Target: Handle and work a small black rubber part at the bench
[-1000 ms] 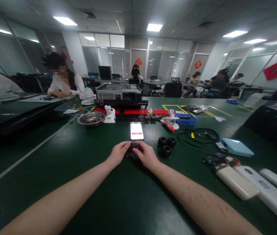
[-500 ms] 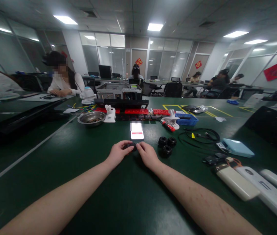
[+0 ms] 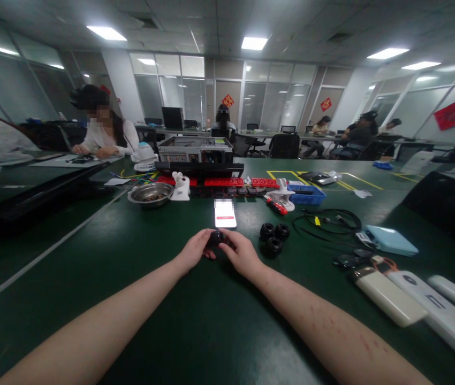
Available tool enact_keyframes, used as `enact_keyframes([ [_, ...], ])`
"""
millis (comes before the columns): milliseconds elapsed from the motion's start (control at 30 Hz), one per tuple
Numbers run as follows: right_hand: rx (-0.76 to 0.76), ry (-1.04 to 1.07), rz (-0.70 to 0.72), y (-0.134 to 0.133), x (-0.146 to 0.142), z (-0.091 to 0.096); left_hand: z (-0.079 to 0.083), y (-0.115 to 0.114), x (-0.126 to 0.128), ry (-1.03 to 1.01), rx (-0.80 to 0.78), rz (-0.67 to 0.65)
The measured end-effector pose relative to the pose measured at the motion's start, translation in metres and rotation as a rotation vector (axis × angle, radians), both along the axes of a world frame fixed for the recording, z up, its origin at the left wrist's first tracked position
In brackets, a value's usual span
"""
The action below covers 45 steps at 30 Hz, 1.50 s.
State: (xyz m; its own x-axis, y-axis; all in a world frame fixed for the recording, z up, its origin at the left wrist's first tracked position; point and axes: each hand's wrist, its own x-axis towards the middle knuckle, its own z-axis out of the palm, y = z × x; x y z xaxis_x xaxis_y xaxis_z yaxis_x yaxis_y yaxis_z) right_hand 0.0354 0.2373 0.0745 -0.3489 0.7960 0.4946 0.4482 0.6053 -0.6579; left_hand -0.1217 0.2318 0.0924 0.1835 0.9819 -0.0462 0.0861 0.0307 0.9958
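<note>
Between my two hands is a small glossy black round part (image 3: 215, 238), just in front of a lit phone (image 3: 225, 214). My left hand (image 3: 196, 250) is closed on its left side, thumb and fingers partly hiding it. On the other side, my right hand (image 3: 241, 251) pinches it with thumb and fingertips. Several similar thick ring-shaped black parts, here called black rings (image 3: 274, 245), stand grouped to the right of my right hand; their centres show round holes.
Beyond the phone are a metal bowl (image 3: 150, 194), a white clip stand (image 3: 281, 196), a red screwdriver (image 3: 276, 206), a blue tray (image 3: 306, 194) and an open computer case (image 3: 195, 149). Cables (image 3: 327, 222) and a cream power bank (image 3: 390, 297) lie right. A co-worker (image 3: 105, 125) sits left.
The black part has been turned in my fingers and now shows a rounder, glossier side. My right fingers have shifted over its top and right; my left fingers now reach beneath it.
</note>
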Motion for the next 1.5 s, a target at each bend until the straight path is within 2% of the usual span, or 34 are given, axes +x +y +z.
enact_keyframes([
  [133, 0.019, -0.005, 0.000, -0.001, 0.001, 0.001, 0.002, 0.000, -0.003, -0.071, -0.041, -0.108],
  [333, -0.051, 0.030, -0.012, 0.000, -0.001, 0.000, 0.003, -0.001, -0.002, -0.023, -0.053, -0.054],
  [467, -0.175, 0.146, -0.080, 0.004, -0.001, -0.002, -0.001, -0.002, 0.000, 0.090, 0.106, 0.007],
  [567, -0.216, 0.098, -0.117, 0.008, 0.001, -0.003, -0.004, -0.003, 0.000, 0.236, 0.286, 0.026],
  [633, -0.215, 0.047, -0.122, 0.009, 0.001, -0.002, -0.004, -0.005, 0.000, 0.313, 0.333, 0.015],
  [733, -0.194, 0.024, -0.113, 0.009, 0.001, -0.002, -0.003, -0.007, 0.000, 0.332, 0.309, 0.025],
  [867, -0.134, 0.079, -0.046, 0.007, 0.000, -0.001, 0.000, -0.004, 0.000, 0.176, 0.177, 0.063],
  [967, -0.102, 0.104, 0.013, 0.004, -0.001, -0.001, 0.003, -0.003, -0.001, 0.083, 0.083, 0.037],
  [1100, -0.060, 0.089, 0.012, -0.002, -0.001, 0.000, 0.007, -0.004, -0.001, 0.083, 0.053, 0.019],
  [1200, -0.067, 0.107, 0.010, -0.003, -0.002, 0.000, 0.005, -0.004, 0.000, 0.099, 0.065, 0.038],
  [1300, -0.095, 0.139, -0.067, 0.001, -0.002, -0.001, 0.001, -0.003, 0.000, 0.119, 0.104, 0.063],
  [1400, -0.115, 0.032, -0.151, 0.008, 0.000, -0.003, -0.001, -0.003, 0.000, 0.188, 0.210, 0.057],
  [1500, -0.125, -0.040, -0.140, 0.013, 0.001, -0.005, -0.002, -0.004, -0.001, 0.245, 0.283, 0.031],
])
